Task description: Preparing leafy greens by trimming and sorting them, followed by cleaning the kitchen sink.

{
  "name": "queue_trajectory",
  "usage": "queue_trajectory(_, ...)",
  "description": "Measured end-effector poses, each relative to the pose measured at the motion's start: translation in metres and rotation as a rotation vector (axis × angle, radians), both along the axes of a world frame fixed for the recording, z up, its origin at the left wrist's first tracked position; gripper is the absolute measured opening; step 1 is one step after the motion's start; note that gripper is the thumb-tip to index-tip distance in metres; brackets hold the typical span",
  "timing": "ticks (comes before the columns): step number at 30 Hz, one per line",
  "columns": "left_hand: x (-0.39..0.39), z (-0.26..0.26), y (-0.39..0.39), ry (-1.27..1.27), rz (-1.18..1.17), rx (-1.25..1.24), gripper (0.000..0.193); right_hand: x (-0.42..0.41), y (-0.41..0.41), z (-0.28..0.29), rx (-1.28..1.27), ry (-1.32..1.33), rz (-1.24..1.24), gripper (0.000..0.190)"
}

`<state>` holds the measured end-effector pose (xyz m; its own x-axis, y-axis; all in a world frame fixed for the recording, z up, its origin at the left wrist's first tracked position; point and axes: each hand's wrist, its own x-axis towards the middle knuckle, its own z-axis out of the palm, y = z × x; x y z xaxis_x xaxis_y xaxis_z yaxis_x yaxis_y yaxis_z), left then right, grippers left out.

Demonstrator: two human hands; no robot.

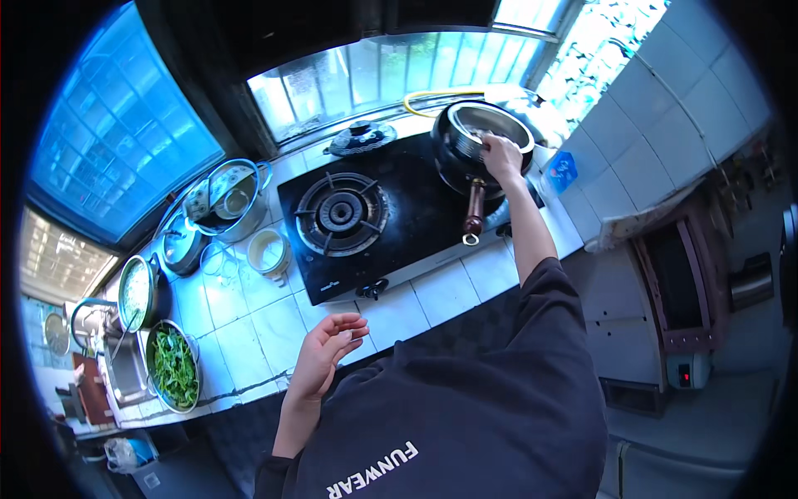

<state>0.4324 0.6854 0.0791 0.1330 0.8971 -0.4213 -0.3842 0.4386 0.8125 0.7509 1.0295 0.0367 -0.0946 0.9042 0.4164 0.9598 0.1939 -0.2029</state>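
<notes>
My right hand (502, 156) has its fingers curled at the near rim of a metal pot (523, 128); what it grips there is hard to make out. That pot rests in or on a dark wok (444, 146) on the right side of the black gas hob (405, 193), and a wooden handle (475, 209) points towards me. My left hand (336, 337) hovers by the counter's front edge, fingers bent and apart, with nothing in it. The left burner (340, 213) is bare. A patterned lid (361, 138) lies behind the hob.
Left of the hob stand a cup (269, 252), a glass bowl (219, 261), a large pot (255, 215) and a small lidded pot (182, 249). Farther left are a pot with pale contents (135, 292), a bowl of leafy greens (174, 368) and the sink (128, 368). A yellow hose (414, 100) runs behind the wok.
</notes>
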Motion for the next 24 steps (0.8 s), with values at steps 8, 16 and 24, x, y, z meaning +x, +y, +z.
queue_trajectory(8,-0.011,-0.012,-0.024,0.010,0.137,-0.047,0.026,0.011,0.019,-0.019,-0.382,-0.098,0.027,0.019)
queue_trajectory(16,-0.025,-0.027,-0.051,-0.009,0.259,-0.060,0.025,-0.032,-0.040,0.071,0.016,0.601,0.264,0.025)
queue_trajectory(24,-0.051,-0.044,-0.077,-0.107,0.379,-0.089,0.023,-0.309,-0.211,-0.023,-0.586,0.434,1.021,0.025)
